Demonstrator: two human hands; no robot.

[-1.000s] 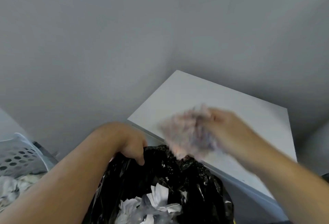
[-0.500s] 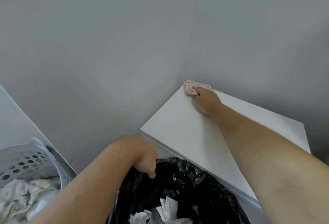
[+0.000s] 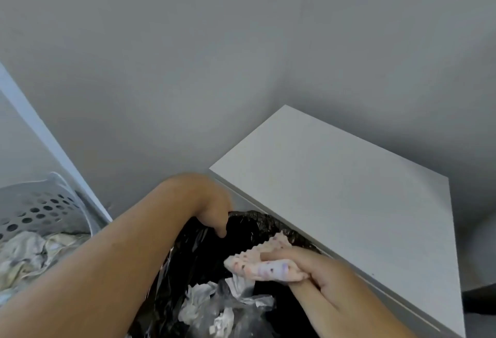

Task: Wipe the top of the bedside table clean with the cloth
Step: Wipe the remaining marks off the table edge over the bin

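Note:
The white bedside table [image 3: 335,190] stands in the corner at the right, its top bare. My right hand [image 3: 327,273] grips a bunched pink cloth [image 3: 264,264] with small dark spots, held off the table's near edge, above the open black rubbish bag [image 3: 255,226]. My left hand [image 3: 212,210] clutches the far rim of that bag, just beside the table's left front corner, fingers curled over the plastic.
Crumpled white paper [image 3: 214,305] lies inside the bag. A pale perforated laundry basket [image 3: 35,209] with fabric in it stands at the left, against a white slanted panel [image 3: 48,139]. Grey walls meet behind the table.
My right hand drew the cloth from the table's far left corner back across the top to above the bag's mouth. My left hand kept its hold on the bag rim.

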